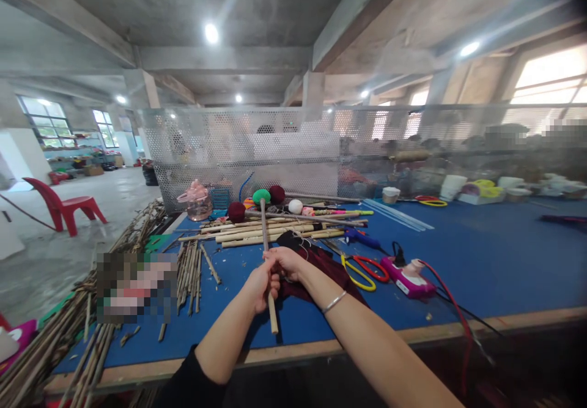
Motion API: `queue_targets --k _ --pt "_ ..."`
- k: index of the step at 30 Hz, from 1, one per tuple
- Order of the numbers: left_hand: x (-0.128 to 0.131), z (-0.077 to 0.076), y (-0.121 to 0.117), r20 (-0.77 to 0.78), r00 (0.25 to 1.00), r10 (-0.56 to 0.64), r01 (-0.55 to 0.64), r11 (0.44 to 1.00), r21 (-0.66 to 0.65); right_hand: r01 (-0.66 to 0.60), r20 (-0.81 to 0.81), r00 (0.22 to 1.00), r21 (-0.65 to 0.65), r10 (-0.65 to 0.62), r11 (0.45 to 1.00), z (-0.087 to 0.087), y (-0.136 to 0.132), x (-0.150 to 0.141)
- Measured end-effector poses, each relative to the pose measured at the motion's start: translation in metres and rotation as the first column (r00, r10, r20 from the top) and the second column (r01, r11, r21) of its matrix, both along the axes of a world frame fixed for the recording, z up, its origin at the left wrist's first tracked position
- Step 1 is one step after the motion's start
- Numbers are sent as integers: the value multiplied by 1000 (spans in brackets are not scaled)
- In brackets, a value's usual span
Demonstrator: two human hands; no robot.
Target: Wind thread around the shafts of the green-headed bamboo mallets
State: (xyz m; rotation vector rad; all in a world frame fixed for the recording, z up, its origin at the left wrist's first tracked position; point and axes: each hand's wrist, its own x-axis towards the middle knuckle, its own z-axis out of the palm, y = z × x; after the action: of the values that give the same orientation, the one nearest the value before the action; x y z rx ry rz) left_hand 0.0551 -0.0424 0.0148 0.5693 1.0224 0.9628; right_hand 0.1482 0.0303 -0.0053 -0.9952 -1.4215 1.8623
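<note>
A thin wooden stick stands out over the table with its pale lower end near the front edge. My left hand is closed around its lower part. Just above, my right hand has its fingers pinched on the same stick. At the stick's far end shows a green ball; whether the two are joined I cannot tell. Dark red cloth lies beside and under my right hand. Beyond are dark red balls, a white ball and several pale sticks.
Right of the cloth lie scissors with yellow and red handles, a blue glue gun and a purple power strip. Bundled twigs line the table's left side. A perforated metal screen stands behind. A red chair is left.
</note>
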Motion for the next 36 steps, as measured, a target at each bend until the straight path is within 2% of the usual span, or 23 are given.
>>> queue_targets --k 4,10,12,14,17,20,23,26,28,30,33,36 --pt "7 -13 -14 -244 953 180 -137 974 183 37 51 998 33 -38 999 0 0 -3" --pt "10 -21 -33 -201 932 300 -247 936 251 104 111 987 123 -118 987 1 -5 -7" --pt "9 -21 -33 -241 925 295 -224 933 283 118 119 984 124 -133 985 2 -6 -5" --pt "6 -21 -32 -237 935 265 -190 936 296 48 95 994 52 -53 997 5 -7 -1" --pt "4 -22 -35 -76 974 215 -188 944 272 -128 12 991 -92 130 987 9 -6 7" --pt "3 -22 -42 14 985 171 -169 958 230 -172 -21 985 -97 171 980 9 -5 10" --pt "0 -22 -44 -162 967 198 -150 951 269 -111 5 994 -53 111 992 6 -5 8" --pt "-5 -23 -41 -397 869 295 -134 913 385 -46 44 998 -23 47 999 5 -5 7" --pt "-8 -24 -39 -431 856 286 -114 917 381 -38 55 998 -4 38 999 6 -6 6" --pt "-8 -24 -39 -389 889 242 -101 932 349 -42 62 997 12 41 999 7 -6 6" --pt "-6 -23 -42 -339 906 254 -110 914 391 -37 67 997 21 36 999 9 -6 7" --pt "-4 -22 -46 -177 960 215 -139 921 363 -152 6 988 -50 152 987 10 -5 12"
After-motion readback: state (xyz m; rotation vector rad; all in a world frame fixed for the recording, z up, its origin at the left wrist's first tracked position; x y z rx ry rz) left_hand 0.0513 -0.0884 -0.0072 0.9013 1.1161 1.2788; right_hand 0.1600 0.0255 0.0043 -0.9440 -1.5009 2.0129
